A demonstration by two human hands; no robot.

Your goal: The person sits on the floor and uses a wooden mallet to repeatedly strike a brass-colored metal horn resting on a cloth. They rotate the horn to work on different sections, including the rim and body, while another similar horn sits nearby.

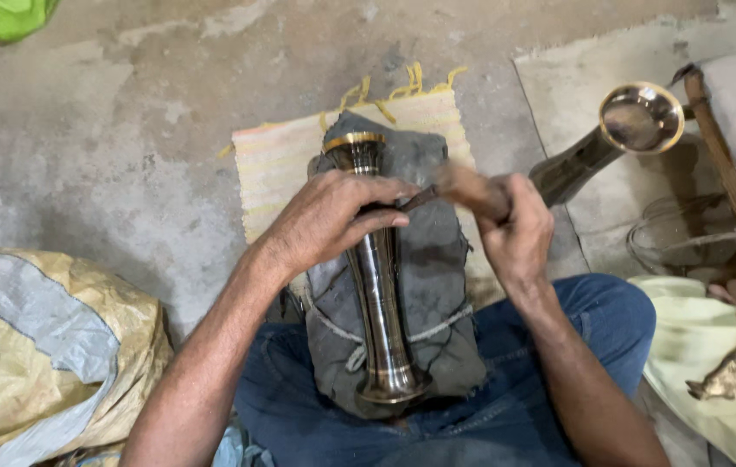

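Observation:
A long brass vase-shaped piece (378, 285) with flared ends lies lengthwise on a dark grey padded block (433, 285) resting on my lap. My left hand (329, 220) presses down across the piece's upper neck. My right hand (510, 225) grips a wooden-handled tool (463, 188), whose thin metal tip reaches toward my left fingers at the brass surface. The hand and tool look motion-blurred.
A second brass piece (618, 134) with a shiny open mouth leans at the right. A striped mat (277, 164) lies on the concrete floor. A yellow and grey sack (39, 346) sits at the left, a pale cloth (705, 346) with a small brass figure (735, 367) at the right.

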